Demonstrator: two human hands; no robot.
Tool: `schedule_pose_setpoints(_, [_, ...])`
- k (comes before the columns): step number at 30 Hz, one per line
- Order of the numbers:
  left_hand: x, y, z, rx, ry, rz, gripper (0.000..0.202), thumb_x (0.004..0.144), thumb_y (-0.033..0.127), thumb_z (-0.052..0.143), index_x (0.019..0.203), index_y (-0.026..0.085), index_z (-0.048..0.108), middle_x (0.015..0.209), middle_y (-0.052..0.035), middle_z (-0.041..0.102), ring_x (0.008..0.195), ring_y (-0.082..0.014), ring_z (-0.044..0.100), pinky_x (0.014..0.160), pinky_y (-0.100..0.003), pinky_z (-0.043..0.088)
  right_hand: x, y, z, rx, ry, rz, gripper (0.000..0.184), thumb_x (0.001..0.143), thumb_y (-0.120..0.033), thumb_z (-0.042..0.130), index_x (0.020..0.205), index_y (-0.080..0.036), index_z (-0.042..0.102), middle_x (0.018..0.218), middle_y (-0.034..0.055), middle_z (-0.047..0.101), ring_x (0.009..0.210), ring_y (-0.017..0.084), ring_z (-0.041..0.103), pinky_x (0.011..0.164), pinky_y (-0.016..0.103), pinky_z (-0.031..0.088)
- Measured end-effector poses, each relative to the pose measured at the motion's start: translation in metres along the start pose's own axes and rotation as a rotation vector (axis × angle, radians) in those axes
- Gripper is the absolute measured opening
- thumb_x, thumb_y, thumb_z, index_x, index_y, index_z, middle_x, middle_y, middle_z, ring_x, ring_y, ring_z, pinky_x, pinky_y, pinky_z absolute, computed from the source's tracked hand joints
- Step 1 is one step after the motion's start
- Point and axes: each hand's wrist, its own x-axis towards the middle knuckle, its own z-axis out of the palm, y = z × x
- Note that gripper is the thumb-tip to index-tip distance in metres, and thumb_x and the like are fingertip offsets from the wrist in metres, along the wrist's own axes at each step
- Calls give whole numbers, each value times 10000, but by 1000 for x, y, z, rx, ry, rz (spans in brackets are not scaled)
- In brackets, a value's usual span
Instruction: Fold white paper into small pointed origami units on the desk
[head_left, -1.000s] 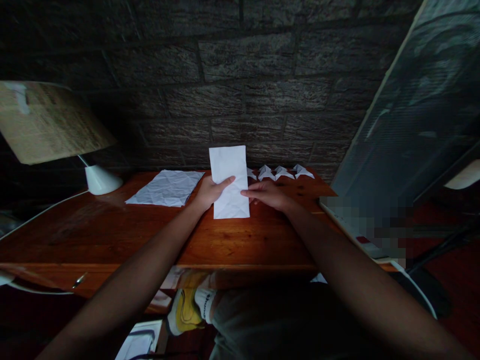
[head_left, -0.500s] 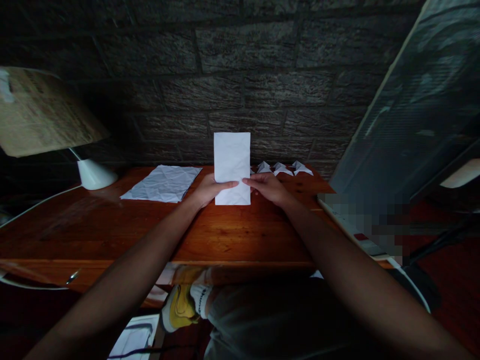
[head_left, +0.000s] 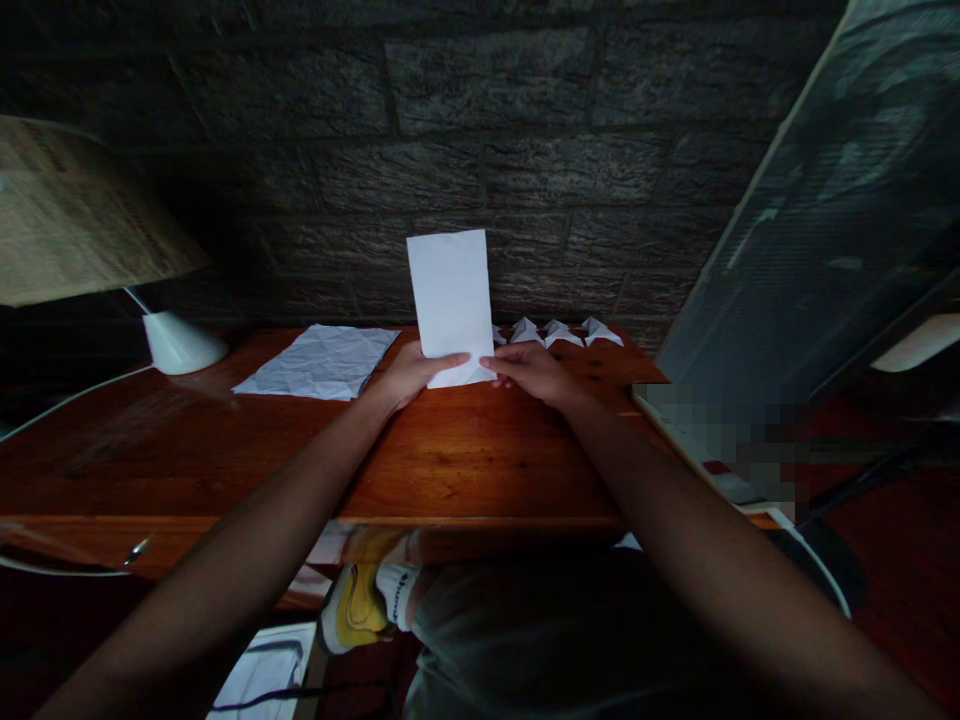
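A white rectangle of paper [head_left: 451, 295] stands nearly upright above the wooden desk, leaning a little to the left. My left hand [head_left: 411, 374] grips its lower left edge, thumb across the front and fingers behind. At the lower right edge, my right hand [head_left: 531, 370] pinches the paper between thumb and fingers. Left of my hands lies a creased stack of white paper [head_left: 322, 362]. Several folded white paper shapes [head_left: 559, 334] sit in a row along the back of the desk, one partly hidden behind the held paper.
A lamp [head_left: 184, 343] with a brown shade stands on the desk [head_left: 465, 470] at the left, its cord trailing off the edge. A dark brick wall [head_left: 525, 180] rises right behind the desk. A blurred-out flat object [head_left: 712, 450] lies at the right edge.
The paper has risen slightly, shifted left and tilted to the left, with both hands holding it lower down near its bottom edge. The view has moved slightly.
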Motion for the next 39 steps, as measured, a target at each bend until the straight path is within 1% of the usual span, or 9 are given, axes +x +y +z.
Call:
schedule_pose_setpoints(3, [-1, 0, -1, 49, -20, 9, 615, 547, 334, 898, 1101, 124, 733, 1144, -136, 734, 1018, -279, 690, 959, -428, 516, -1, -1, 0, 10, 21, 31, 244, 799, -412, 733, 739, -176, 713, 588, -12, 673, 534, 88, 583, 554, 207, 448])
schedule_pose_setpoints(9, [2, -5, -5, 108, 75, 45, 595, 570, 335, 884, 1101, 112, 732, 1126, -134, 736, 964, -265, 698, 876, -396, 543, 0, -2, 1, 42, -39, 77, 173, 788, -340, 761, 749, -174, 733, 709, 26, 742, 586, 90, 627, 553, 199, 461])
schedule_pose_setpoints(17, [4, -6, -5, 113, 84, 59, 618, 560, 366, 889, 1106, 122, 731, 1117, -119, 742, 965, -263, 696, 906, -403, 531, -2, -3, 0, 37, -51, 113, 220, 786, -381, 764, 802, -161, 759, 722, 40, 753, 592, 98, 646, 551, 206, 468])
schedule_pose_setpoints(22, [1, -3, -3, 120, 92, 55, 601, 581, 363, 879, 1113, 130, 725, 1137, -118, 737, 984, -256, 693, 920, -396, 526, 0, -2, 0, 32, -68, 105, 209, 777, -378, 769, 775, -170, 749, 712, 31, 751, 581, 98, 643, 552, 211, 468])
schedule_pose_setpoints(26, [5, -7, -4, 53, 122, 16, 522, 654, 437, 827, 1061, 122, 739, 1107, -134, 744, 939, -255, 706, 870, -382, 541, 0, -1, -1, 22, -86, 93, 247, 764, -412, 771, 725, -172, 730, 705, 30, 744, 578, 99, 638, 551, 215, 463])
schedule_pose_setpoints(29, [7, -9, -5, -25, 135, 0, 500, 651, 452, 828, 1009, 113, 747, 1077, -137, 752, 880, -246, 712, 842, -379, 550, -1, -2, -1, 2, -91, 107, 261, 759, -430, 768, 728, -174, 724, 710, 34, 740, 587, 105, 635, 533, 214, 443])
schedule_pose_setpoints(32, [5, -6, -5, -59, 100, -23, 508, 624, 439, 850, 1005, 117, 751, 1068, -131, 756, 860, -243, 714, 853, -387, 550, -1, -2, 0, 4, -69, 87, 277, 756, -453, 757, 749, -179, 721, 734, 29, 735, 620, 115, 631, 518, 212, 415])
schedule_pose_setpoints(37, [-3, -1, 1, -13, -91, -134, 567, 562, 385, 897, 1045, 126, 754, 1099, -140, 749, 907, -273, 717, 887, -398, 539, -1, 1, -1, 101, 44, 10, 328, 756, -485, 728, 905, -193, 746, 793, 10, 730, 618, 108, 572, 550, 223, 396])
schedule_pose_setpoints(39, [-3, 0, 2, -28, -82, -114, 564, 572, 401, 892, 1044, 124, 754, 1116, -145, 743, 925, -276, 715, 891, -390, 537, -1, 1, -2, 86, 44, 17, 341, 736, -480, 737, 888, -175, 752, 768, 16, 721, 607, 109, 553, 551, 231, 385])
